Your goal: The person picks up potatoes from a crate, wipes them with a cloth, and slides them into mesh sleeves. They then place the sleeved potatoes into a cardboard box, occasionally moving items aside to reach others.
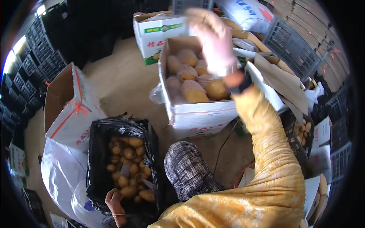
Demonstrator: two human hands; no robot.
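My right hand, blurred by motion, is raised over the far side of an open white box. In that box lie several potatoes in white foam nets. A dark band circles my right wrist, and whether the fingers hold anything is not clear. At the lower left my left hand is at the near edge of a black-bag-lined crate, its fingers curled. Loose potatoes and a few pale paper pieces are inside the crate. Nothing can be made out in the left fingers.
An empty white box with red string leans at the left, beside clear plastic. Behind stand another printed box, a white sack and a grey crate. Brown paper covers boxes at the right.
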